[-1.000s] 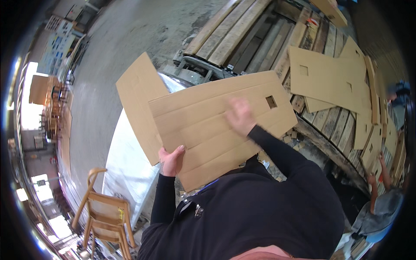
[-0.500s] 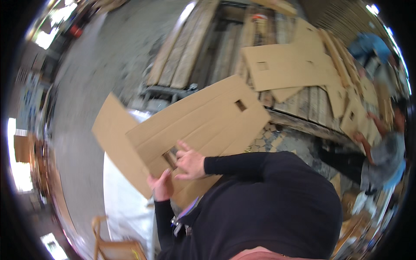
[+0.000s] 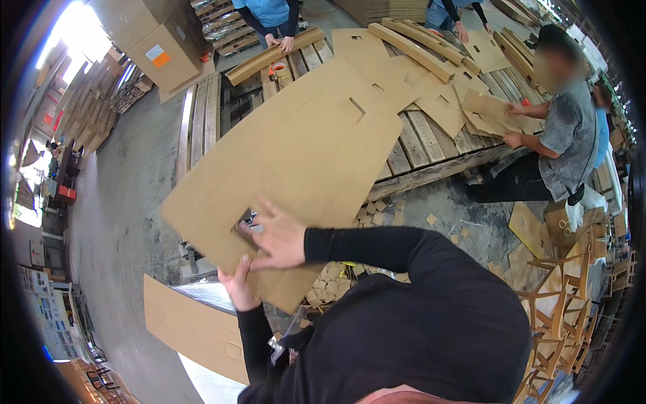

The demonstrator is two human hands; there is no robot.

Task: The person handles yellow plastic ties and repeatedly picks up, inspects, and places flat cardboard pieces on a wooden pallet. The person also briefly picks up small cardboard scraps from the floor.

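Observation:
A large brown cardboard sheet (image 3: 289, 155) with creases and rectangular cut-outs slants up in front of me. My left hand (image 3: 239, 286) grips its near lower edge, the thumb on the top face and the other fingers hidden. Close by, my right hand (image 3: 277, 237) lies over the near cut-out (image 3: 245, 222) with its fingers spread, slightly blurred. Whether a fingertip reaches into the hole, I cannot tell. Below my left hand another cardboard sheet (image 3: 195, 323) rests on a white-covered surface (image 3: 208, 382).
A slatted wooden platform (image 3: 420, 145) bears more cut cardboard and a tape roll (image 3: 277, 67). At right, a co-worker (image 3: 572, 135) handles cardboard; two others in blue work at the far side. Cardboard scraps (image 3: 330, 286) litter the floor. Wooden chair frames (image 3: 555, 303) stand lower right.
My view has swung to the right. The held sheet has come away from the one on the white surface and moved up over the platform's edge. Both hands stay at its near end.

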